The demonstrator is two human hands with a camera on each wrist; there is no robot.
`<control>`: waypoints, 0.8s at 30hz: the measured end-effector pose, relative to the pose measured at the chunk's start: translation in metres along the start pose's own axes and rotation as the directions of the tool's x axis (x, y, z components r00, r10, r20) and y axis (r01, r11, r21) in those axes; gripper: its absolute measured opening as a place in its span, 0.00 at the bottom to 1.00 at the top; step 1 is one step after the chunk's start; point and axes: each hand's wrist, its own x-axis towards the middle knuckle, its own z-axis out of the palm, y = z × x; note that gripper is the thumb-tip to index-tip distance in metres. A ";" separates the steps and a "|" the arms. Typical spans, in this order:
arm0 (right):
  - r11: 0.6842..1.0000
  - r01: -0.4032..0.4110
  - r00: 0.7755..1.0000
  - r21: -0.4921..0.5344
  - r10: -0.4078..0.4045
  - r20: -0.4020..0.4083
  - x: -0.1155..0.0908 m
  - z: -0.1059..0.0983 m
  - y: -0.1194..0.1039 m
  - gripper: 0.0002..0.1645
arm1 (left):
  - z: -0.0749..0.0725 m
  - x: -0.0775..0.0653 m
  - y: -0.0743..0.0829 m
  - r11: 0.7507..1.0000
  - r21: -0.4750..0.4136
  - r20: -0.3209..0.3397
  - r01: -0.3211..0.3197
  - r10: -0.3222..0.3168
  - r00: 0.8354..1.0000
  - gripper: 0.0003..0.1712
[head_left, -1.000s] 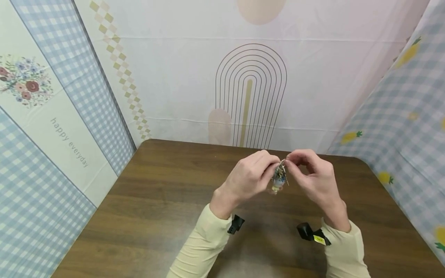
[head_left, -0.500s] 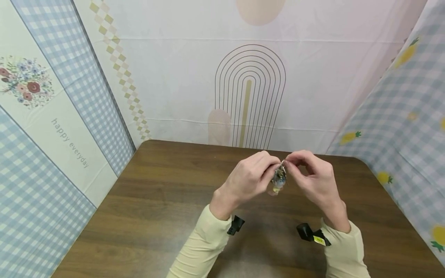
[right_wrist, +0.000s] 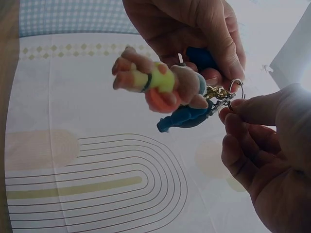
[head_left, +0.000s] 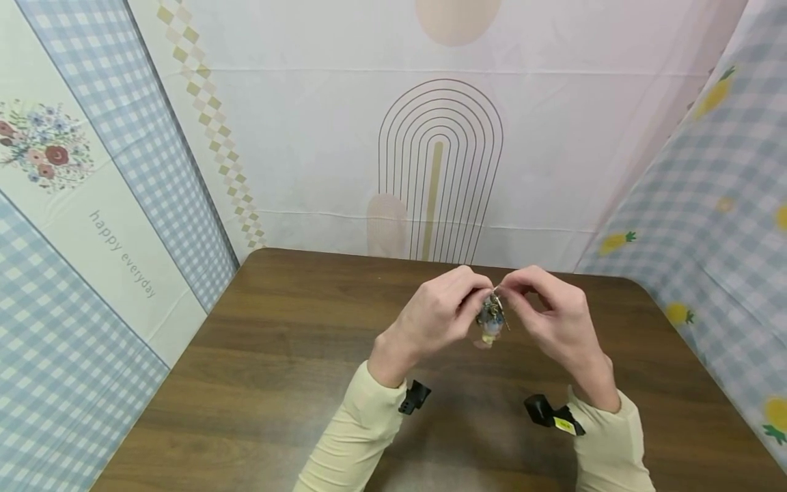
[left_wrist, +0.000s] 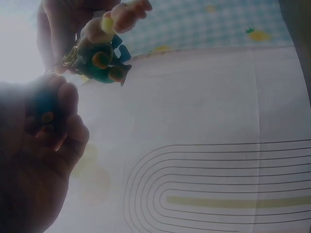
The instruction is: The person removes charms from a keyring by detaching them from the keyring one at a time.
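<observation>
Currently, the left hand (head_left: 430,313) curls its fingers around a small blue piece (right_wrist: 200,57), its thumb tip at a thin silver metal ring (right_wrist: 231,86), while the right hand (head_left: 558,313) pinches small silver metal fittings (right_wrist: 219,104) beside that ring between thumb and index finger. A pink-and-yellow molded figurine (right_wrist: 163,80) and a dark blue molded figurine (right_wrist: 187,116) hang close together near a gold metal chain (right_wrist: 215,91), between the two hands and above the brown wood-grain table (head_left: 277,342); the exact pinch point is partly hidden.
</observation>
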 end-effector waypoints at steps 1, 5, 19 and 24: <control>1.000 0.005 1.000 -0.001 -0.005 0.002 0.000 0.000 0.001 0.11 | 0.000 0.000 0.000 1.000 -0.005 0.003 0.006 -0.006 1.000 0.04; 1.000 0.020 1.000 -0.013 -0.020 0.005 0.001 -0.001 0.004 0.12 | 0.000 0.001 -0.001 0.999 -0.023 0.021 0.031 -0.030 0.999 0.04; 0.999 0.044 0.998 0.000 -0.044 0.051 0.005 -0.002 0.012 0.02 | 0.005 0.005 -0.008 0.996 -0.028 0.039 0.087 -0.086 0.996 0.05; 0.998 0.060 0.998 0.017 -0.060 0.035 0.007 -0.001 0.016 0.05 | 0.008 0.007 -0.010 0.995 -0.024 0.043 0.100 -0.099 0.994 0.05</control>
